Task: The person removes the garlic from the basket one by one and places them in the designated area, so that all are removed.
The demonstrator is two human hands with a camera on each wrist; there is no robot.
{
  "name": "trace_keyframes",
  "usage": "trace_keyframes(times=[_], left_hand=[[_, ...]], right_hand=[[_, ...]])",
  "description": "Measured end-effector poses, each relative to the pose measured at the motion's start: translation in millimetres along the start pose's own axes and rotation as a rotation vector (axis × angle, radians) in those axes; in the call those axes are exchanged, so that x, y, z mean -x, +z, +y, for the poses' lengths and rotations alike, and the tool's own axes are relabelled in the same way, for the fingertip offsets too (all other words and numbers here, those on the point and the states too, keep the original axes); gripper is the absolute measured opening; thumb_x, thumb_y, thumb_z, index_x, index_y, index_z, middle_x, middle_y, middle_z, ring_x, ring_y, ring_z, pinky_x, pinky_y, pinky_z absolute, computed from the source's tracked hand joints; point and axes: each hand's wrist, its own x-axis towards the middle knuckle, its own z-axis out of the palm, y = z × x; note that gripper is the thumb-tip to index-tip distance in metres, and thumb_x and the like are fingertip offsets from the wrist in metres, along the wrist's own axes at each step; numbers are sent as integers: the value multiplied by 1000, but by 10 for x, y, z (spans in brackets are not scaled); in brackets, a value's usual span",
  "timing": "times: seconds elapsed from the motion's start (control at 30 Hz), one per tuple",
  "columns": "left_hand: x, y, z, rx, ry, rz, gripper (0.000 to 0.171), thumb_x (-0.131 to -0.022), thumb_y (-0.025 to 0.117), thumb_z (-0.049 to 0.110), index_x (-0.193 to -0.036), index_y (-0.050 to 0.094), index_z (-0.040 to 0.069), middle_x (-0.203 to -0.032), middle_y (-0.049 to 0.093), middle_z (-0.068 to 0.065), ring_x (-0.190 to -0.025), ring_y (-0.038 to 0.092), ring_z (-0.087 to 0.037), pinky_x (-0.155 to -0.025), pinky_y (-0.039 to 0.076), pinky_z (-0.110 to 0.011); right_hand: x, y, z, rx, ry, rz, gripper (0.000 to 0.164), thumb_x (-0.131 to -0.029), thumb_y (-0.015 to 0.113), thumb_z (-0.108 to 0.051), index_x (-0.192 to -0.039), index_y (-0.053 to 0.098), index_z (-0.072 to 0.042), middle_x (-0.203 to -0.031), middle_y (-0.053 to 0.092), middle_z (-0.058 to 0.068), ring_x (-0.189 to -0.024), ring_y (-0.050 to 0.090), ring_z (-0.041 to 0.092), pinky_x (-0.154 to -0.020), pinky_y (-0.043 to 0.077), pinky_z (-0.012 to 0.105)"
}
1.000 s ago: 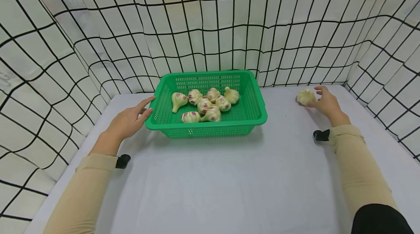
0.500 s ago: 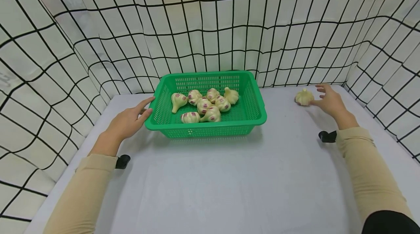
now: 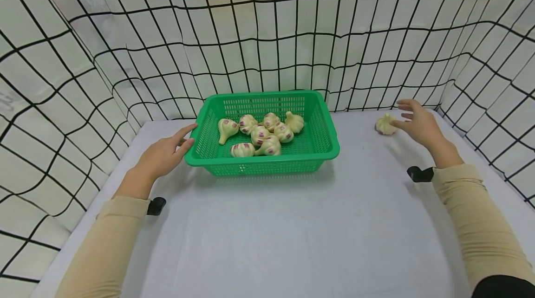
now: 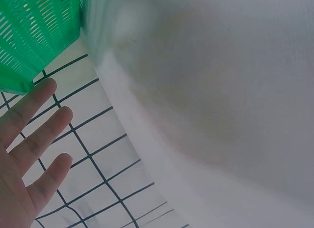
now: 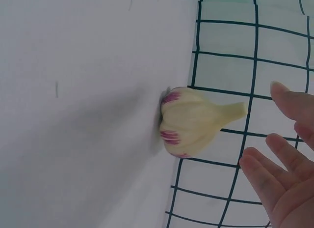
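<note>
Right now, the right hand point(image 3: 422, 124), thumb and fingers parted wide, hangs just beside a cream, purple-streaked garlic bulb point(image 5: 191, 122), clear of it; that bulb stands stem-up on the white table point(image 3: 267, 228). Across, the left hand point(image 3: 160, 154), fingers spread, touches a green perforated plastic basket's point(image 3: 267, 159) left rim, 8 garlic bulbs point(image 3: 260, 135) inside.

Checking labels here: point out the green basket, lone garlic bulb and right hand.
Green basket point(image 3: 263, 160), head view, front rim.
Lone garlic bulb point(image 5: 192, 122), right wrist view, rounded body.
Right hand point(image 3: 423, 127), head view, back of hand.
</note>
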Motion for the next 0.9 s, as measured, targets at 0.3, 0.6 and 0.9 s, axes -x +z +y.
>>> trace_keyframes(times=[0.3, 0.6, 0.9], left_hand=[[0, 4, 13, -2, -8, -6, 65, -111, 26, 53, -165, 21, 17, -139, 58, -29, -116, 61, -50, -90, 48, -65], [-5, 0, 27, 4, -8, -10, 65, -111, 26, 53, -165, 21, 18, -140, 57, -29, -117, 60, -50, -90, 47, -65], [4, -7, 23, 2, -8, -9, 65, -111, 26, 53, -165, 20, 17, -140, 57, -30, -117, 60, -52, -90, 47, -66]], right_hand=[[6, 30, -291, -23, -86, -24, 71, -101, 68, -18, -157, 29, 2, -157, 36, 30, -140, 39, 51, -108, 38, 62], [5, 95, -601, -10, -141, -46, 65, -100, 70, -18, -154, 37, -1, -154, 42, 27, -139, 43, 48, -108, 40, 59], [-95, 142, -937, 31, -270, -60, 54, -99, 69, -11, -146, 45, 1, -148, 49, 27, -133, 50, 47, -106, 43, 58]])
